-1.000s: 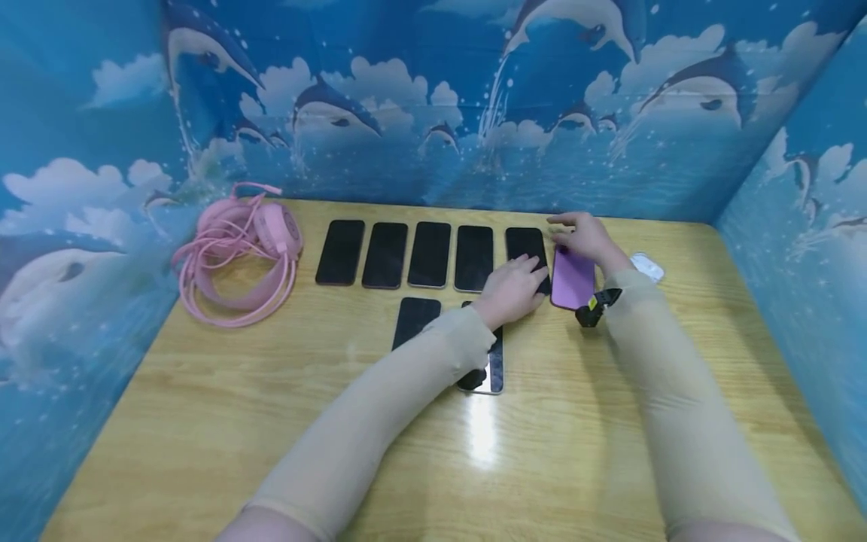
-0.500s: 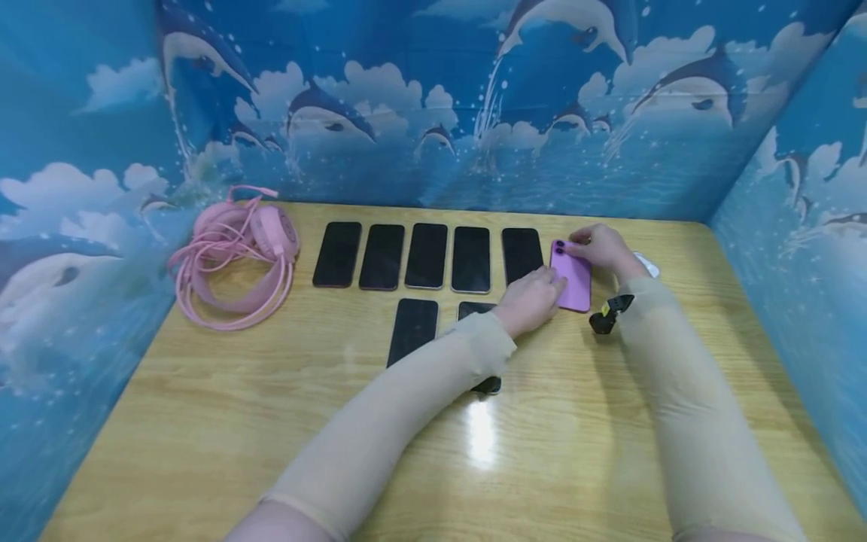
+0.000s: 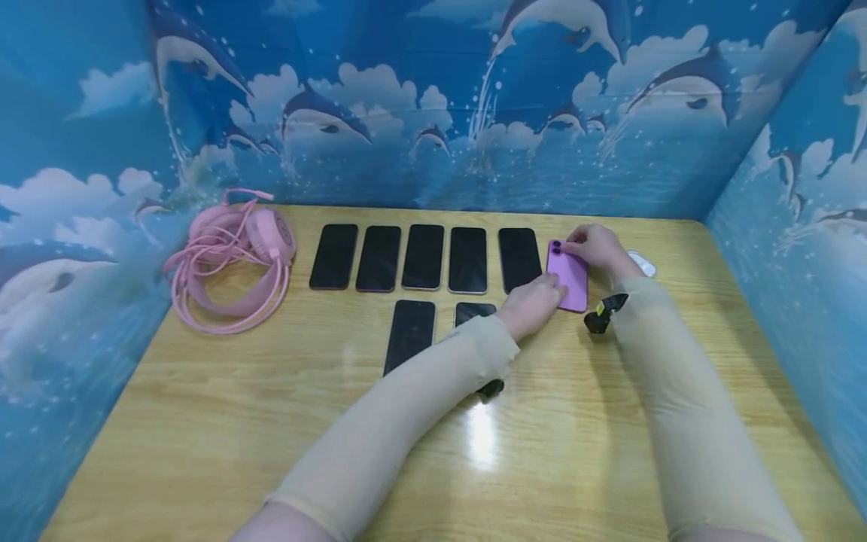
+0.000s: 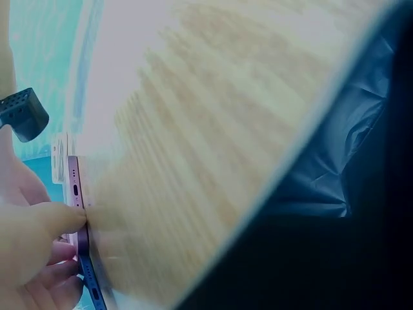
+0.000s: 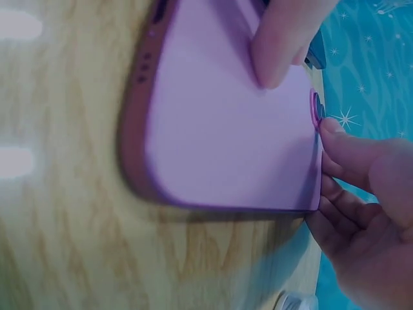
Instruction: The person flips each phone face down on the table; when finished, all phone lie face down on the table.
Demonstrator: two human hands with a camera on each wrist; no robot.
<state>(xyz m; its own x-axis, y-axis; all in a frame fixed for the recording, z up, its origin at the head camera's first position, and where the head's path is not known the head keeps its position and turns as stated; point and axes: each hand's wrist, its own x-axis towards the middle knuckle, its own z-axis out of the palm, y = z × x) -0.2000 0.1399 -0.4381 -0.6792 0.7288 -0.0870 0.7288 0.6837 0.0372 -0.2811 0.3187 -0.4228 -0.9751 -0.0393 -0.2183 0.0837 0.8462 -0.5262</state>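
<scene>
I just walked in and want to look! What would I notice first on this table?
Probably the purple phone, lying back-up at the right end of a row of black-screened phones, with the left hand and right hand touching its edges. Next, the pink headphones with their coiled cable at the table's far left, and the dolphin walls all around.

Pink headphones point(image 3: 233, 256) lie at ten o'clock on the wooden table point(image 3: 203, 436); five dark phones point(image 3: 423, 256) line up at twelve.
</scene>
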